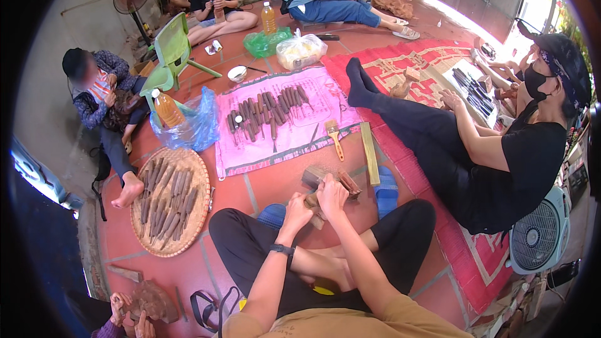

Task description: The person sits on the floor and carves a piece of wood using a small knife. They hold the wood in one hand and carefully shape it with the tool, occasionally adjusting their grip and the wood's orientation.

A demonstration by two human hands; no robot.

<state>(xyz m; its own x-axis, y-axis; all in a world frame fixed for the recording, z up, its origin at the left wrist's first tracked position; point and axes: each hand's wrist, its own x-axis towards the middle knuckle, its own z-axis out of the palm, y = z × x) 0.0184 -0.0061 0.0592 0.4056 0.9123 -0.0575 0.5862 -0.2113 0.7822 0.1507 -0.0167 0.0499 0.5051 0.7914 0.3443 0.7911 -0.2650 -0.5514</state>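
Observation:
In front of my crossed legs my left hand (pixel 297 214) is closed, its fingers against a small brown wooden piece (pixel 311 201). Beside it, slightly higher, my right hand (pixel 332 196) is also closed on this piece. Whether it is a tool handle or a carving is hidden by the fingers. Just beyond the hands lie a dark wood block (pixel 313 176) and a reddish-brown block (pixel 349 184). Farther out, a flat brush (pixel 335 139) with a wooden handle rests by the edge of a pink cloth (pixel 250 159), which bears rows of wood-handled carving chisels (pixel 269 109).
A round woven tray (pixel 202 213) of chisels lies left. A wood strip (pixel 369 153) and blue slippers (pixel 387 193) are close to my knees. At right, a person (pixel 532 144) sits on a red mat (pixel 432 225) near a fan (pixel 539 231). Other people work around.

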